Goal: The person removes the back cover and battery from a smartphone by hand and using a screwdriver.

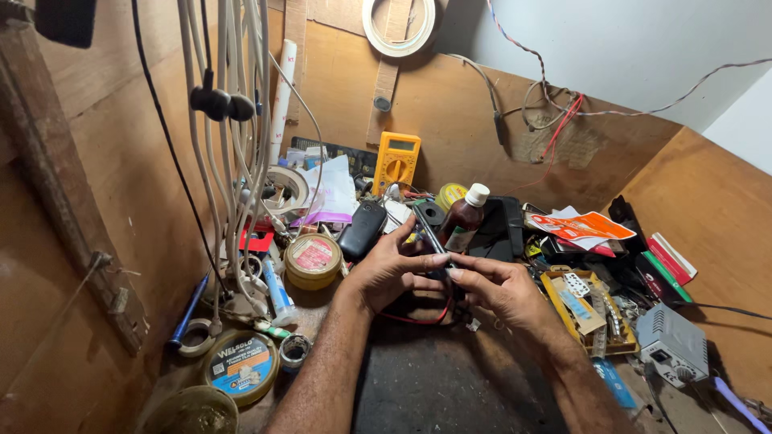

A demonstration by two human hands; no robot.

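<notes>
While both hands meet at the middle of the scene, the lines run outward from them.

Left grip: left hand [392, 269] is pinched narrow on a slim dark metal-tipped tool [431, 235], thumb and fingers closed on its lower end.
Right grip: right hand [500, 288] is pinched on the same tool from the other side, fingertips touching the left thumb.
Tool's place: held just above the dark mat [438, 378] of the worktop, its tip slanting up and away.
Wire: a thin red wire [418, 320] loops below the hands; where it ends I cannot tell.
Progress: the tool is in hand and being fingered; nothing shows joined or finished.
Behind the hands: a brown bottle with a white cap [465, 217] stands upright, beside a black key fob [362, 228].
Left side: a round brass-coloured tin with a pink label [313, 260]; nearer, a round tin with a blue and orange label [240, 366].
Back wall: a yellow multimeter [396, 161] leans upright.
Right side: orange and white printed cards [581, 227], a yellow tray of small parts [587, 309], a grey box-shaped adapter [672, 344].
</notes>
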